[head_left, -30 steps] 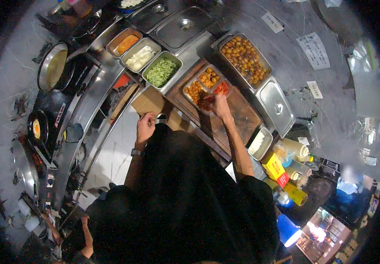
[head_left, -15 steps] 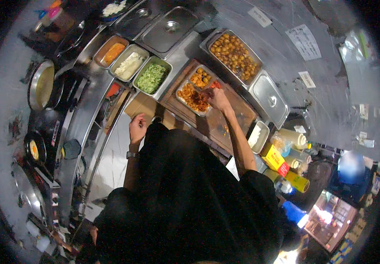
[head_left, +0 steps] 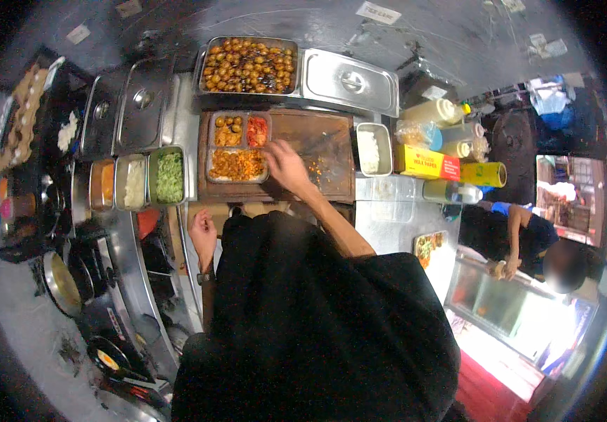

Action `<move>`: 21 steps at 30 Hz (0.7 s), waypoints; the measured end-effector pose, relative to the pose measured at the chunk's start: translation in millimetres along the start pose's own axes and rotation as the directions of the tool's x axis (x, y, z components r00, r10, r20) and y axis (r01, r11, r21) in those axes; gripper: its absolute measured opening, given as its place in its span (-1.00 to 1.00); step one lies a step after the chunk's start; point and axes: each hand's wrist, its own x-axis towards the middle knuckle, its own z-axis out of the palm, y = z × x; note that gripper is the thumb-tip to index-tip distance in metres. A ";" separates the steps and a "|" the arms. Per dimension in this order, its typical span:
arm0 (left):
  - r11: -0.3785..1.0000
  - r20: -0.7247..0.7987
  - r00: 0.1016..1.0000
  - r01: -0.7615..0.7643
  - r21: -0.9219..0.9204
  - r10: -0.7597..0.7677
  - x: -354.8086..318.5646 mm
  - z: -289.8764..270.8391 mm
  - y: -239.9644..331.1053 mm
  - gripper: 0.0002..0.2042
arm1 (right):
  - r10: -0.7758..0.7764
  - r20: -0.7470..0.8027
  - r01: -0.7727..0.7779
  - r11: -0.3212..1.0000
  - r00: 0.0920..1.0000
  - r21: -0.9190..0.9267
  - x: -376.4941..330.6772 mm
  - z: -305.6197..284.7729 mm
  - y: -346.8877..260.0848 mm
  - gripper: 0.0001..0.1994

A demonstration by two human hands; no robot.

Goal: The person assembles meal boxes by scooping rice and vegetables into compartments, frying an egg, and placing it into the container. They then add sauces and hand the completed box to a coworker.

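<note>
A clear divided meal tray [head_left: 211, 156] lies on a brown wooden cutting board [head_left: 317, 141]. Small glazed round balls, probably baby potatoes [head_left: 228, 131], fill one compartment, with chopped red food [head_left: 257, 131] beside them. Orange-brown topping over something white [head_left: 237, 165] fills the large near compartment. At the tray's right edge is my right hand [head_left: 287, 167], fingers loosely extended, nothing visible in them; whether it touches the rim I cannot tell. My left hand [head_left: 203, 233], with a watch on its wrist, hovers near the counter's front edge, fingers curled and apparently holding nothing.
Behind the board stand a deep pan of baby potatoes [head_left: 247, 67] and a metal lid [head_left: 349, 81]. Left are pans of shredded green vegetable [head_left: 169, 176] and white food [head_left: 135, 181]. Right are a white-filled pan [head_left: 372, 149], yellow box [head_left: 419, 162], bottles [head_left: 430, 112] and another person [head_left: 518, 235].
The view has turned, so the counter now lies level. My right hand has drawn back from the red food to the tray's right edge. My left hand stays curled near the counter's front.
</note>
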 end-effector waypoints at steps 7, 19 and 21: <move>0.977 0.026 0.999 0.026 0.212 -0.032 -19.6 4.1 30.7 -0.78 | 0.524 -0.124 -0.524 0.745 0.843 -0.412 -163.1 -31.9 82.9 -0.20; 0.994 0.026 0.996 0.083 0.068 -0.085 -52.9 20.5 -3.7 -0.78 | 0.183 0.096 -0.181 0.983 0.978 -0.029 -57.6 -34.5 100.8 -0.45; 0.992 0.042 0.996 0.077 0.099 -0.082 -55.1 33.0 9.8 -0.78 | 0.070 0.190 -0.058 0.996 0.979 -0.069 -50.5 -41.0 114.7 -0.46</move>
